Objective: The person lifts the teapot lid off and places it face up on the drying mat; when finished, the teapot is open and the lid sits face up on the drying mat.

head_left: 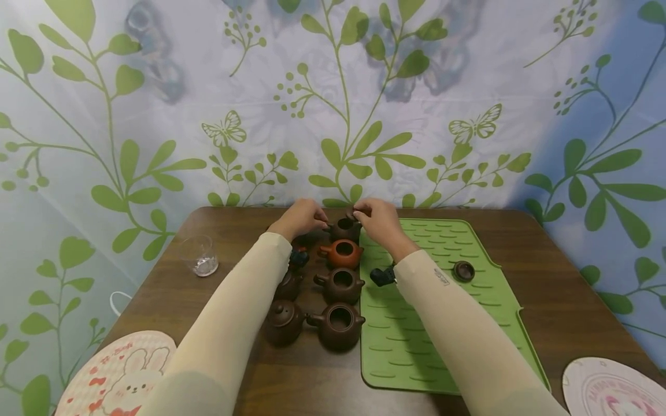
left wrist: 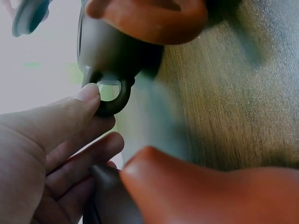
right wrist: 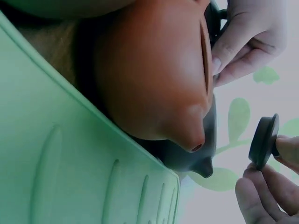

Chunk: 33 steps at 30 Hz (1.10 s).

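Note:
At the far end of the right-hand teapot row, my left hand (head_left: 306, 218) pinches the handle of a dark brown teapot (head_left: 343, 230), thumb on the handle in the left wrist view. My right hand (head_left: 382, 224) holds a small dark lid (right wrist: 264, 141) by its knob, apart from the pot and beyond its spout side. The pot's mouth is uncovered. Nearer in the same row stand an orange-brown teapot (head_left: 341, 254) and two dark brown teapots (head_left: 339, 285), all lidless. Left of them, a lidded dark teapot (head_left: 283, 322) heads another row, partly hidden by my left arm.
A green ridged mat (head_left: 395, 346) lies right of the teapots, with a small round brown lid (head_left: 463, 271) on it. A clear glass (head_left: 202, 260) stands at the left. Round placemats (head_left: 122, 375) lie at both front corners. A patterned curtain (head_left: 291, 86) hangs behind the table.

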Available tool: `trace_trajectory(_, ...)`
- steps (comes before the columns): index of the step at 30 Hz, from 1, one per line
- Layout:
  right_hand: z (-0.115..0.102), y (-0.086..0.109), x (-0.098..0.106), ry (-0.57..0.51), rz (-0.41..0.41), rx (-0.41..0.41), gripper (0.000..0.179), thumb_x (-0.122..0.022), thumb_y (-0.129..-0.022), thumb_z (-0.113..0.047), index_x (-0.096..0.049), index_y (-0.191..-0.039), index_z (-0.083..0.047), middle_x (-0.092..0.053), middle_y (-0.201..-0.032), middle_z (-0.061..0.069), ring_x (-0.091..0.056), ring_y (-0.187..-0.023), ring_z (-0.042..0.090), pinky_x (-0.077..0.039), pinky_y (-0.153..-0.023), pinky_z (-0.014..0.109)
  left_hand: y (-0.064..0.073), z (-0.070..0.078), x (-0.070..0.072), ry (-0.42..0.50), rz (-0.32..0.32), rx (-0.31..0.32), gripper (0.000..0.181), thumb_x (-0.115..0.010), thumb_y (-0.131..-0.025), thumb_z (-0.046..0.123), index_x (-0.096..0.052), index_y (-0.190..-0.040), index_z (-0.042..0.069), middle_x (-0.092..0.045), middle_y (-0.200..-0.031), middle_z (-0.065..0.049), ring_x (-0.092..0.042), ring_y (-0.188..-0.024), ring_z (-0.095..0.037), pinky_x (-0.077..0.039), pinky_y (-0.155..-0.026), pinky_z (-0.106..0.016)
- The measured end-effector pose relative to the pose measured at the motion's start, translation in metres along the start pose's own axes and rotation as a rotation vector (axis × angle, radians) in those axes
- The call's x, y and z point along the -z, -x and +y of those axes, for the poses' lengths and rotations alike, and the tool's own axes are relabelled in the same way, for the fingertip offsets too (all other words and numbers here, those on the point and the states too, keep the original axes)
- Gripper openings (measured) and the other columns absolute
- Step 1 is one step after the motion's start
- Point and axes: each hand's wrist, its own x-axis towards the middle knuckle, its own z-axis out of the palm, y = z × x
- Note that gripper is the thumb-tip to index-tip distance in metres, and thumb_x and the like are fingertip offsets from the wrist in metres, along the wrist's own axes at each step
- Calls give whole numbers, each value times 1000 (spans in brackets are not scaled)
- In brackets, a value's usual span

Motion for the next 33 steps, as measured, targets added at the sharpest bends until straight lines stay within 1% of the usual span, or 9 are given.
trace_trajectory(5,0,10,6,-116,-20,-30,32,-67,-107,-15,-68,-138,-11,-69,-130,13,-66,-115,28,-56,-91,45,0,0,0,-10,2,-5,18,-76,-101,17,-82,-115,7,-76,-113,-7,-70,-104,-25,-56,-90,-40)
trace_trajectory(10,0,19,14,-246,-51,-42,45,-64,-109,-17,-58,-153,-23,-65,-137,12,-66,-116,28,-54,-94,50,-1,-2,-2,-25,6,-5,20,-76,-101,19,-82,-116,8,-76,-115,-7,-69,-105,-25,-56,-91,-40)
trace_trajectory(13,1,25,19,-372,-77,-35,48,-60,-110,-13,-55,-156,-28,-60,-143,11,-64,-119,27,-51,-101,49,0,-2,-2,-23,7,-8,20,-75,-101,18,-82,-116,7,-76,-115,-8,-69,-105,-25,-56,-91,-41)
trace_trajectory(19,3,38,27,-688,-121,-49,46,-50,-112,-1,-54,-156,-13,-45,-154,15,-56,-132,30,-50,-105,39,1,0,-1,-21,6,-11,20,-75,-101,18,-81,-117,6,-75,-116,-8,-69,-106,-26,-56,-91,-41)
trace_trajectory(23,6,44,34,-871,-137,-87,44,-41,-115,-2,-47,-158,-4,-33,-161,16,-49,-137,36,-47,-108,38,1,0,-2,-8,10,-6,20,-75,-101,17,-82,-117,7,-75,-116,-8,-69,-106,-26,-56,-91,-42)
trace_trajectory(25,7,47,39,-946,-131,-101,44,-40,-116,-7,-44,-159,-2,-29,-163,15,-46,-138,40,-46,-109,38,1,-1,-2,-4,10,-5,19,-76,-101,17,-82,-117,7,-75,-116,-8,-69,-105,-26,-56,-90,-41)
trace_trajectory(29,9,57,49,-969,-98,-117,48,-49,-115,-14,-41,-159,1,-31,-159,17,-48,-134,43,-47,-108,39,0,-1,-3,-4,6,-1,19,-76,-101,18,-82,-116,8,-75,-116,-7,-69,-105,-26,-56,-90,-41)
trace_trajectory(31,11,62,53,-929,-86,-127,52,-56,-112,-14,-41,-159,0,-36,-154,20,-51,-133,42,-48,-108,39,0,-1,-3,-7,5,3,19,-75,-101,18,-82,-116,8,-75,-116,-7,-68,-106,-26,-56,-90,-42)
trace_trajectory(33,15,67,58,-832,-80,-150,56,-65,-108,-15,-44,-158,-4,-41,-152,18,-53,-131,38,-48,-108,44,0,0,-2,-12,4,8,19,-75,-102,18,-82,-116,8,-75,-116,-8,-68,-106,-26,-56,-91,-42)
